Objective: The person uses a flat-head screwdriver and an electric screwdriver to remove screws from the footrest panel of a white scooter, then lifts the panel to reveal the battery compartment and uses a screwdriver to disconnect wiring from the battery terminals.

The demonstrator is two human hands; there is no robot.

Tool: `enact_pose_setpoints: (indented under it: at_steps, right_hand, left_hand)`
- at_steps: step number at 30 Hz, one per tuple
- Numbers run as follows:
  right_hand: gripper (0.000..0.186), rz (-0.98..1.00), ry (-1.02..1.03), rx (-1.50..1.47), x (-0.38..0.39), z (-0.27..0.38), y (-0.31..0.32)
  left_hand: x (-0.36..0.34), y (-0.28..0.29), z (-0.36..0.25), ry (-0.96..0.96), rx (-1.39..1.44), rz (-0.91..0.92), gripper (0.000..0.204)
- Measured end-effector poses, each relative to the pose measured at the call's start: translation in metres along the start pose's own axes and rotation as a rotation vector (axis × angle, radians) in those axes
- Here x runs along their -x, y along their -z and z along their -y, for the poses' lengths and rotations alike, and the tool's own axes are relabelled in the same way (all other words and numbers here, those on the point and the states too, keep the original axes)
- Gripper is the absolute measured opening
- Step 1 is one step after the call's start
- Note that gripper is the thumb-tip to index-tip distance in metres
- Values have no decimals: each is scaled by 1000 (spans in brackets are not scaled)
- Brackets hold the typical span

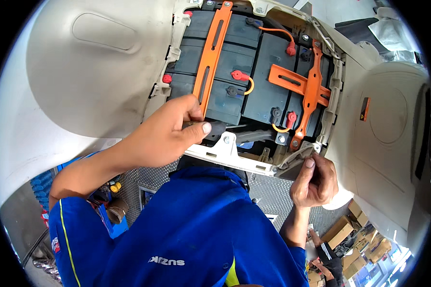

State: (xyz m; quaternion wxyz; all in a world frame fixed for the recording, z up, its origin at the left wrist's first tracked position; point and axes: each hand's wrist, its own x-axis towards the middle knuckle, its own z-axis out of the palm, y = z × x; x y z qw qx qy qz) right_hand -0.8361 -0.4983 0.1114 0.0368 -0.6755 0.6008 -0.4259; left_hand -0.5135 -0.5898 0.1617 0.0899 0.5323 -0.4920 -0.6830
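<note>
My left hand (177,128) is closed at the near edge of an open battery bay. A black-handled tool (217,127) sticks out from its fingers, with what looks like a thin metal shaft pointing right. Beside it is the near end of a long slotted orange bracket (213,57), lying across dark grey batteries (268,71). My right hand (316,181) pinches at the bay's near right corner, against the beige frame (234,160); whatever sits between its fingertips is too small to make out. Close by ends a cross-shaped orange bracket (312,88).
Beige seats (100,62) (388,119) flank the bay. Red and grey terminal caps with orange cables (250,86) top the batteries. Below lies a patterned metal floor (273,193). Cardboard boxes (337,232) and another person's arm (328,258) show at lower right, a blue container (117,227) at lower left.
</note>
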Motion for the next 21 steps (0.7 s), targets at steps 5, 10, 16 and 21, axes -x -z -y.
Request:
enact_pose_setpoints:
  at_steps: [5, 10, 16, 21]
  right_hand:
    - [10, -3, 8, -23, -2, 1, 2]
    - [12, -36, 21, -69, 0, -3, 1]
    - [11, -63, 75, -121, -3, -6, 3]
    - [8, -87, 35, -143, -3, -4, 5]
  left_hand:
    - [-6, -3, 6, -159, -115, -27, 17]
    - [-8, -7, -28, 4, -204, 19, 16]
    - [-2, -40, -60, 156, -336, -2, 29]
    - [-8, -40, -54, 374, -222, 200, 35]
